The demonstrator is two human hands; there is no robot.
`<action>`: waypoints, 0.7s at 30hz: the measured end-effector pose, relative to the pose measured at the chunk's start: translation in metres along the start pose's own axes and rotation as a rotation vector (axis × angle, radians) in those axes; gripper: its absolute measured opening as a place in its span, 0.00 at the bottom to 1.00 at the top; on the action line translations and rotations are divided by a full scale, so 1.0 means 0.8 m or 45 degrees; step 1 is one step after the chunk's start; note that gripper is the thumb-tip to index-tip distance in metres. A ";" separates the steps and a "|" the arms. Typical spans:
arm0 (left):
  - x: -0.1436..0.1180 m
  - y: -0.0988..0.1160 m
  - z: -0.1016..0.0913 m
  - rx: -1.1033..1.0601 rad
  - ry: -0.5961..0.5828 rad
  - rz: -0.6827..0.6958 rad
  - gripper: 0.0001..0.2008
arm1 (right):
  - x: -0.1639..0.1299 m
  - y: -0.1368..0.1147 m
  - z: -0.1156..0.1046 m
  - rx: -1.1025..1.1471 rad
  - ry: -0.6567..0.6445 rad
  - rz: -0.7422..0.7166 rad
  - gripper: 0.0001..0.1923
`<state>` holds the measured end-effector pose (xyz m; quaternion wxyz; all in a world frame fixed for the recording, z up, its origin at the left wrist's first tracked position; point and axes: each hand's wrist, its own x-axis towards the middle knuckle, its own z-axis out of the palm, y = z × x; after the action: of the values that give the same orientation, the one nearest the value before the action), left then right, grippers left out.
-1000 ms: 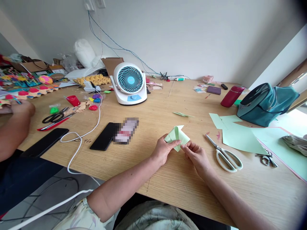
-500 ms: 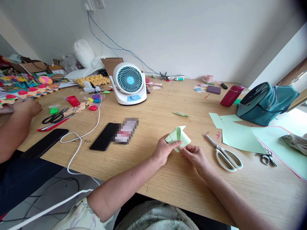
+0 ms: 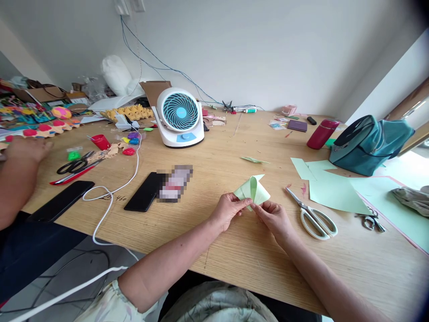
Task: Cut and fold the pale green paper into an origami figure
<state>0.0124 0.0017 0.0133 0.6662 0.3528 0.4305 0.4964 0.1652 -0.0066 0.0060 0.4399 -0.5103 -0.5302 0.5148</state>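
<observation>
A piece of folded light-green paper (image 3: 259, 191) is held above the wooden table between my two hands. My left hand (image 3: 229, 209) pinches its lower left part with thumb and fingers. At its lower right, my right hand (image 3: 273, 218) grips the edge, the thumbs of both hands nearly meeting. The paper curls into an open loop at the top, with a pointed corner sticking up to the right. White-handled scissors (image 3: 315, 219) lie just right of my right hand. Beyond the hands rests another small folded green paper piece (image 3: 254, 159).
Green paper sheets (image 3: 338, 194) and a teal bag (image 3: 372, 145) lie right, near a red bottle (image 3: 322, 134). A white fan (image 3: 181, 116) stands at the back. Left are phones (image 3: 142, 192), a white cable (image 3: 112, 208), black scissors (image 3: 75, 165) and another person's hand (image 3: 28, 150).
The folded paper has turned slightly and its loop has opened wider, both hands still pinching it. The other person's hand at the left has shifted a little left.
</observation>
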 end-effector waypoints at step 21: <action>-0.001 0.009 -0.003 -0.025 -0.091 -0.164 0.23 | 0.000 -0.001 0.001 -0.036 -0.014 0.054 0.28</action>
<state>0.0071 0.0031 0.0189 0.7152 0.3351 0.4234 0.4437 0.1644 -0.0064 0.0067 0.4185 -0.5248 -0.5289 0.5193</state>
